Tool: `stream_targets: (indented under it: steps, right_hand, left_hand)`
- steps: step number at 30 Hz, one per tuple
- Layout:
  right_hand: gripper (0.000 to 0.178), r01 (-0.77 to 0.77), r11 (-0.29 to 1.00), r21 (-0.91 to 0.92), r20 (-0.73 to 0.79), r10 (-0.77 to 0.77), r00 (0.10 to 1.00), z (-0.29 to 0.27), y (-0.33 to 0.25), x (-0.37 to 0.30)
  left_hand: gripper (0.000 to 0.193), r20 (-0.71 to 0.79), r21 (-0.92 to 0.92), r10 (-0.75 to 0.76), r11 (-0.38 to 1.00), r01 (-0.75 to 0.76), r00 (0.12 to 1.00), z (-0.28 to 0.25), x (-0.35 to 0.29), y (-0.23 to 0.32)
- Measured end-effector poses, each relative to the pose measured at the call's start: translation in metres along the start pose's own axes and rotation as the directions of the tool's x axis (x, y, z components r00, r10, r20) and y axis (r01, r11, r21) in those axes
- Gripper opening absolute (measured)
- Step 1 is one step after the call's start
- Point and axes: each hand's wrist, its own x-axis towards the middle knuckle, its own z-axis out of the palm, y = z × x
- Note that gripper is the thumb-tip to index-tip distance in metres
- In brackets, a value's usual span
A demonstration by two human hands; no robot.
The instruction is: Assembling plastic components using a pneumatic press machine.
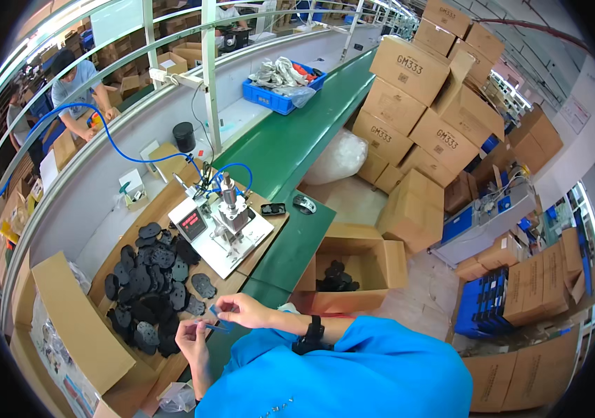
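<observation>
Left hand (193, 339): pinching blue strip (218, 328)
Right hand (243, 311): pinching blue tab (214, 309)
Bench (233, 283): black parts (152, 273) heaped beside press (233, 217)
Conveyor (290, 155): cartons (403, 97) stacked alongside

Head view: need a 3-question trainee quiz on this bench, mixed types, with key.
1. Multiple choice: What is heaped beside the white-based tabletop machine?
A) White cups
B) Black flat pieces
C) Green bottles

2. True or false: The black wristband is worn on the right arm.

3. Fill in: The thin item held in the left hand is ____ in colour.

Key: 1. B; 2. True; 3. blue
</observation>
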Motion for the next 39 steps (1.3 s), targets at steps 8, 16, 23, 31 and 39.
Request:
stream_targets:
  steps: [8, 16, 23, 31, 39]
  right_hand:
    - [0.011, 0.04, 0.965, 0.258, -0.195, 0.011, 0.981, -0.023, 0.003, 0.009]
    - [0.014, 0.013, 0.907, 0.42, -0.29, 0.12, 0.949, -0.019, -0.014, 0.003]
    - [0.016, -0.014, 0.967, 0.254, -0.069, 0.032, 0.997, 0.003, -0.006, 0.006]
    - [0.016, -0.074, 0.987, -0.142, -0.012, 0.073, 0.997, 0.006, -0.003, 0.009]
    - [0.015, -0.048, 0.914, -0.404, 0.108, 0.1, 0.989, -0.006, 0.009, 0.008]
  left_hand:
    - [0.012, -0.218, -0.162, -0.082, 0.986, 0.047, 0.973, -0.001, 0.0, 0.021]
    - [0.016, -0.034, 0.098, -0.164, 0.981, 0.167, 0.986, -0.004, -0.01, 0.01]
    - [0.013, 0.156, 0.251, -0.178, 0.958, 0.136, 0.972, 0.013, -0.009, 0.013]
    - [0.009, 0.001, 0.146, -0.119, 0.982, 0.118, 0.993, 0.019, -0.008, 0.019]
    - [0.013, 0.091, 0.4, -0.221, 0.901, 0.168, 0.971, 0.0, -0.004, 0.015]
